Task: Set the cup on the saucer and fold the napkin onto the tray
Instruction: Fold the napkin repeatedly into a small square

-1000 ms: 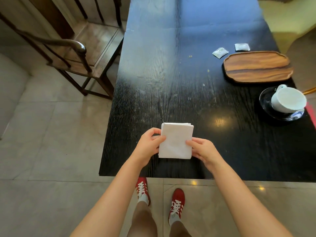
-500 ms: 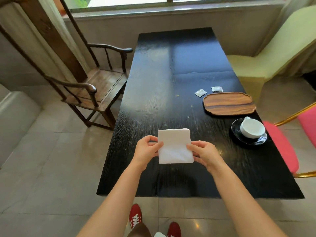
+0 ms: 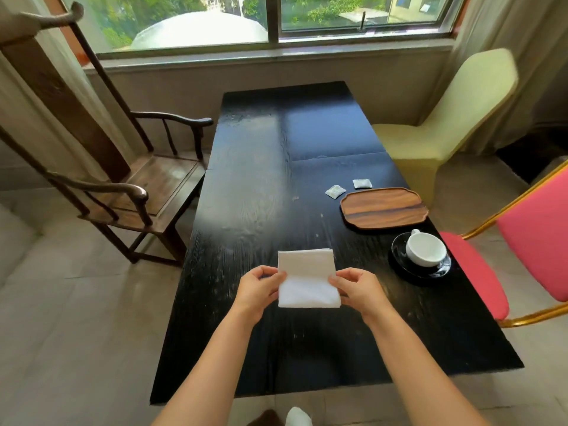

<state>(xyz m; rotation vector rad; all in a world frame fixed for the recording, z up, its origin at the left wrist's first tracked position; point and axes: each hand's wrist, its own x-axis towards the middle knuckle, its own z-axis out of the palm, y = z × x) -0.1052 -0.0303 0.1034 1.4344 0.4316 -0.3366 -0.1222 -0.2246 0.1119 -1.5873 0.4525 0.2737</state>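
Just below the middle of the frame, both hands hold a folded white napkin (image 3: 307, 278) above the black table (image 3: 261, 186). One hand, the left hand (image 3: 259, 287), pinches the napkin's left edge between thumb and fingers, and the right hand (image 3: 358, 287) pinches its right edge the same way; both are closed on the cloth. The napkin is a neat square with stacked layers showing along its far edge, and it looks lifted clear of the table top, though I cannot tell for sure whether its near edge touches the wood

Right of the hands, near the table's right edge, a white cup (image 3: 425, 249) sits on a dark saucer (image 3: 399, 262), its handle pointing away toward the top of the frame. Just beyond the saucer lies an oblong wooden tray (image 3: 384, 207), bare of any cloth. Two small white packets (image 3: 335, 191) lie on the table just past the tray's far left corner, apart from each other

A dark wooden armchair (image 3: 147, 192) stands at the left of the frame, a pale yellow chair (image 3: 445, 124) at the upper right, and a pink chair with a gold frame (image 3: 522, 241) at the right edge. A window (image 3: 276, 16) runs across the top
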